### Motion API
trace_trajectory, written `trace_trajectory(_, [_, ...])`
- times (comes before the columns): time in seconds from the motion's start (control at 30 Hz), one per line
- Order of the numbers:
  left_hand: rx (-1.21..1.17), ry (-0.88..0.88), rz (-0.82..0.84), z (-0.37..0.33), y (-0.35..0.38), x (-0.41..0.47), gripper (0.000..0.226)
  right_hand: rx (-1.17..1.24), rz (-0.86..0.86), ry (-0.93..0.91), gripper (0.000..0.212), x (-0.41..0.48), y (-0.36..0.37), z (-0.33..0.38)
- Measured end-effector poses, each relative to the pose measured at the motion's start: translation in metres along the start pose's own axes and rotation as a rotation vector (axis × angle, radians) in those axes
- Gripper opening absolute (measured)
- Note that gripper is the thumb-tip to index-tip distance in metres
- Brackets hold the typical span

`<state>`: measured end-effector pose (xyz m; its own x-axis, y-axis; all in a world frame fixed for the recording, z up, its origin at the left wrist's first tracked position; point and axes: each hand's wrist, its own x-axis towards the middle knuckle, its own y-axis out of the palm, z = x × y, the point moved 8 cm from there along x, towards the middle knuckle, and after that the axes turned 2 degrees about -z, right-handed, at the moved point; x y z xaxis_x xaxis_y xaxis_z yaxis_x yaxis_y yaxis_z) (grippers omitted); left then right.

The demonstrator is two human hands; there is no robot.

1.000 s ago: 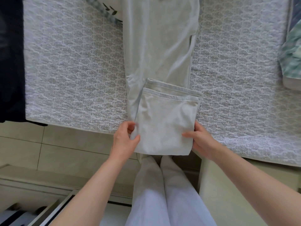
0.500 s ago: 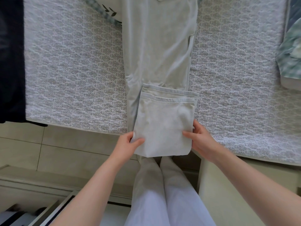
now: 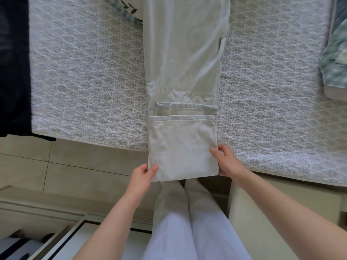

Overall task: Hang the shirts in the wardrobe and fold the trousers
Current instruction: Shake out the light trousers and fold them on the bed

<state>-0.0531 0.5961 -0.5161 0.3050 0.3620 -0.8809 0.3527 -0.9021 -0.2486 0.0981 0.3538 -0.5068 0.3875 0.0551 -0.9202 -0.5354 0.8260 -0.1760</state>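
**A:** Starting with what is out of sight: where do the trousers (image 3: 185, 53) leave the view?

**B:** At 12 o'clock. The top edge cuts off the waist end, so I cannot tell how it lies. The underside of the turned-back leg ends is hidden too.

**A:** And the hands?

**B:** The left hand (image 3: 139, 177) pinches the fold's corner at 7 o'clock. Its thumb is on top and its fingers are tucked beneath the cloth, unseen. The right hand (image 3: 228, 163) grasps the fold's side at 4 o'clock. Its thumb lies on the cloth and its fingers curl behind the edge, only partly showing.

**A:** Which way does the garment point?

**B:** Its long axis runs from 6 to 12 o'clock across the bed (image 3: 84, 81). The legs lie stacked. Their ends are turned back toward 12 o'clock, with two hems showing, the upper just short of the lower. The folded end overhangs the bed's near edge, above the tiled floor (image 3: 78, 166).

**A:** Anything at the margins?

**B:** A dark garment (image 3: 13, 72) at 9 o'clock and a blurred patterned cloth (image 3: 336, 59) at 3 o'clock are both cropped. A leaf-print fabric (image 3: 129, 11) at 11 o'clock meets the trousers, but I cannot tell whether it goes underneath. There is a drawer (image 3: 62, 235) at 7 o'clock, its contents too dim to name.
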Motion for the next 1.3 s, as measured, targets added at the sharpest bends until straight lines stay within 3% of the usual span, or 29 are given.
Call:
trace_trajectory(0.1, [-0.059,0.040,-0.007,-0.005,-0.002,-0.007,0.013,-0.193,0.014,-0.134,0.066,-0.008,0.000,-0.009])
trace_trajectory(0.17, [-0.002,0.158,-0.094,-0.013,-0.008,-0.012,0.019,-0.224,0.029,-0.230,0.090,-0.014,0.004,-0.016])
trace_trajectory(0.23, [0.190,0.330,-0.167,-0.021,-0.012,-0.017,0.026,-0.338,0.027,-0.380,0.098,-0.022,0.008,-0.017])
trace_trajectory(0.33, [0.470,0.548,-0.090,-0.025,-0.002,-0.026,0.026,-0.617,0.047,-0.578,0.104,-0.033,0.018,-0.014])
trace_trajectory(0.4, [0.611,0.624,0.002,-0.024,0.008,-0.031,0.042,-0.728,0.082,-0.559,0.099,-0.033,0.024,-0.019])
trace_trajectory(0.5, [0.821,0.588,0.047,-0.018,0.018,-0.028,0.074,-0.797,0.074,-0.539,0.090,-0.030,0.031,-0.019])
trace_trajectory(0.6, [1.017,0.617,-0.062,-0.042,0.024,-0.037,0.031,-0.949,-0.015,-0.599,0.093,-0.033,0.035,-0.010])
trace_trajectory(0.73, [0.952,0.665,-0.150,-0.064,0.021,-0.054,0.025,-1.085,-0.145,-0.685,0.084,-0.052,0.027,0.014])
trace_trajectory(0.87, [1.039,0.705,-0.239,-0.078,0.005,-0.071,0.062,-1.082,-0.207,-0.822,0.074,-0.076,0.011,0.037])
trace_trajectory(0.93, [1.148,0.901,-0.316,-0.094,0.004,-0.092,0.075,-1.089,-0.237,-0.873,0.068,-0.086,-0.001,0.050])
trace_trajectory(1.07, [1.262,1.029,-0.183,-0.103,0.016,-0.109,0.075,-1.187,-0.315,-0.992,0.048,-0.102,-0.021,0.068])
trace_trajectory(1.17, [1.260,1.057,-0.059,-0.103,0.022,-0.112,0.073,-1.259,-0.156,-1.099,0.043,-0.108,-0.021,0.067])
trace_trajectory(1.3, [1.170,1.008,-0.017,-0.131,0.014,-0.109,0.053,-1.148,-0.108,-1.018,0.043,-0.102,-0.041,0.085])
